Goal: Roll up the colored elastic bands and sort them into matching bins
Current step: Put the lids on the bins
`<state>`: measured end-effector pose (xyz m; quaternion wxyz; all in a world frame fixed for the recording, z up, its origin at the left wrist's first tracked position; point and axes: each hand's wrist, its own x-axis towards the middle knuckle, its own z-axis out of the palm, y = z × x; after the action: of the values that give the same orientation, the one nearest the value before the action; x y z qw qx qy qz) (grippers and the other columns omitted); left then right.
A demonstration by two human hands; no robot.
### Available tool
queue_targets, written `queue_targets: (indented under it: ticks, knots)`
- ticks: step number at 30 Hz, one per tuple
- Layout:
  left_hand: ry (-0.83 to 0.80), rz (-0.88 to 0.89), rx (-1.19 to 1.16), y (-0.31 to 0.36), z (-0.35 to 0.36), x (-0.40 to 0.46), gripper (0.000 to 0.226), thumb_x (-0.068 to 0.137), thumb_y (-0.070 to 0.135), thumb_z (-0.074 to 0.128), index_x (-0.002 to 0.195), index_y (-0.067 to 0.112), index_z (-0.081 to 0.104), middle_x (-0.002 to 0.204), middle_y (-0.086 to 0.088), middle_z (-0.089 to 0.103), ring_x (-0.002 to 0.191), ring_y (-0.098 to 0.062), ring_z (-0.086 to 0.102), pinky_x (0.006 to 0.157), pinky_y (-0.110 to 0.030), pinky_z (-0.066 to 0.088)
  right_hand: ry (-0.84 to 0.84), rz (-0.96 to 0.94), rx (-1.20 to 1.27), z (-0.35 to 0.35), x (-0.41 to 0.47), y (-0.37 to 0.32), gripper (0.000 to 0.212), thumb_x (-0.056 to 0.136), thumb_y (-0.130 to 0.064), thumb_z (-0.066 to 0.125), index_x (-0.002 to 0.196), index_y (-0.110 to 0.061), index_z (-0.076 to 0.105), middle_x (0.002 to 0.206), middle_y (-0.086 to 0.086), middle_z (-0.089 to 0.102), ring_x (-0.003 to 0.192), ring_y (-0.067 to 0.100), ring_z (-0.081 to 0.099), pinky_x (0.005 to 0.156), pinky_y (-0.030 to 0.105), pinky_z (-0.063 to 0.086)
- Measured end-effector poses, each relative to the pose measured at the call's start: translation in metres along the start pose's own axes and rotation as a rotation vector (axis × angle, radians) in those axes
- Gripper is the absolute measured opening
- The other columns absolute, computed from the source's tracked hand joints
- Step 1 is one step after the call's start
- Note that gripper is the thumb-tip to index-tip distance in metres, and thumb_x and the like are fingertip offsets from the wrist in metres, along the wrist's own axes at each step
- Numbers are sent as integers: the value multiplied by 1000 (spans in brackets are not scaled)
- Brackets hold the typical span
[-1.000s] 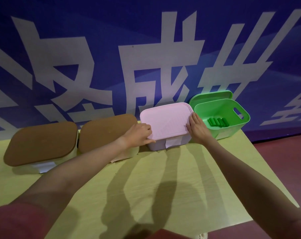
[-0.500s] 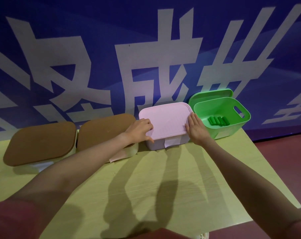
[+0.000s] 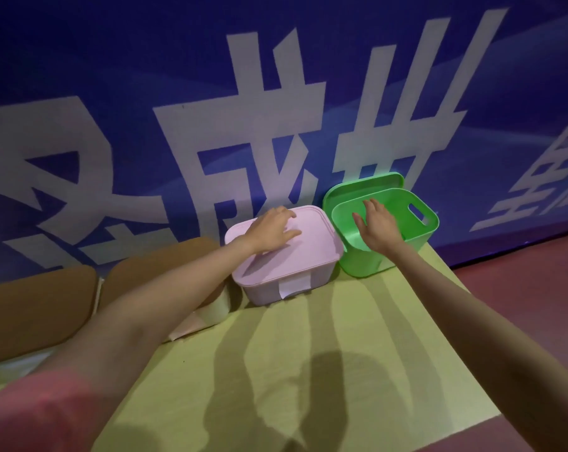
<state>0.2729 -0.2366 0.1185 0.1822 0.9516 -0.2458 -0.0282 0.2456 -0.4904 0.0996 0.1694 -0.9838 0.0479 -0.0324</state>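
Observation:
A pink bin (image 3: 292, 285) with its pink lid (image 3: 308, 252) on stands at the back of the table. My left hand (image 3: 272, 231) lies on that lid, fingers spread and slightly bent. To its right stands an open green bin (image 3: 416, 236); its green lid (image 3: 344, 190) leans upright behind it against the wall. My right hand (image 3: 378, 228) hovers open over the green bin's mouth, fingers straight, and hides the inside. No elastic bands show in this view.
Two bins with brown lids (image 3: 35, 308) (image 3: 165, 269) stand to the left, partly behind my left forearm. A blue banner wall (image 3: 276, 93) rises right behind the bins. The yellow-green table (image 3: 341, 370) ends at the right over a red floor (image 3: 536, 305).
My right hand left the pink lid's right edge and moved right over the green bin, covering the green rolls. My left hand slid from the lid's left edge onto its top. The camera moved closer.

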Motion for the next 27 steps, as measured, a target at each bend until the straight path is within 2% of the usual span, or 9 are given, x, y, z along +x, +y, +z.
queue_targets:
  ticks: [7, 9, 13, 17, 19, 22, 27]
  knots:
    - [97, -57, -83, 46, 25, 103, 49, 96, 31, 52, 135, 3, 45, 136, -17, 50, 126, -32, 45, 103, -43, 39, 62, 4, 55, -20, 45, 48, 62, 102, -40, 35, 146, 3, 26, 154, 22, 27, 144, 33, 23, 117, 47, 21]
    - [112, -65, -77, 53, 32, 123, 39, 98, 26, 50, 127, 0, 51, 130, -18, 55, 120, -33, 50, 97, -44, 43, 71, -3, 64, -18, 54, 57, 62, 102, -41, 34, 146, 3, 26, 154, 21, 27, 144, 32, 23, 118, 45, 20]
    - [145, -53, -2, 60, 52, 151, 23, 99, 21, 48, 101, 1, 59, 102, -17, 65, 97, -35, 60, 81, -43, 48, 97, -25, 85, -11, 61, 70, 62, 102, -40, 35, 146, 3, 27, 153, 21, 29, 144, 32, 23, 118, 44, 20]
    - [152, -42, 176, 67, 58, 160, 29, 97, 23, 53, 115, 1, 59, 115, -18, 58, 108, -33, 53, 91, -43, 45, 132, -28, 147, -4, 60, 80, 59, 102, -37, 38, 145, 3, 29, 151, 21, 33, 142, 32, 27, 116, 44, 23]
    - [112, -45, 214, 69, 61, 161, 30, 96, 24, 53, 114, 0, 59, 117, -18, 54, 110, -33, 51, 91, -43, 45, 157, -23, 178, -1, 60, 84, 57, 102, -36, 39, 143, 3, 32, 148, 21, 37, 139, 32, 33, 114, 44, 27]
    - [101, -65, 170, 73, 68, 159, 27, 97, 23, 52, 103, -2, 62, 108, -17, 58, 98, -33, 59, 82, -41, 50, 176, -27, 213, 2, 59, 87, 54, 102, -35, 40, 141, 3, 35, 144, 20, 41, 135, 31, 37, 112, 42, 30]
    - [219, -126, 36, 79, 64, 152, 28, 94, 23, 58, 83, -1, 66, 82, -15, 66, 74, -28, 64, 71, -39, 55, 173, -6, 302, 0, 58, 83, 53, 102, -32, 41, 142, 2, 34, 143, 19, 42, 134, 29, 38, 111, 41, 30]
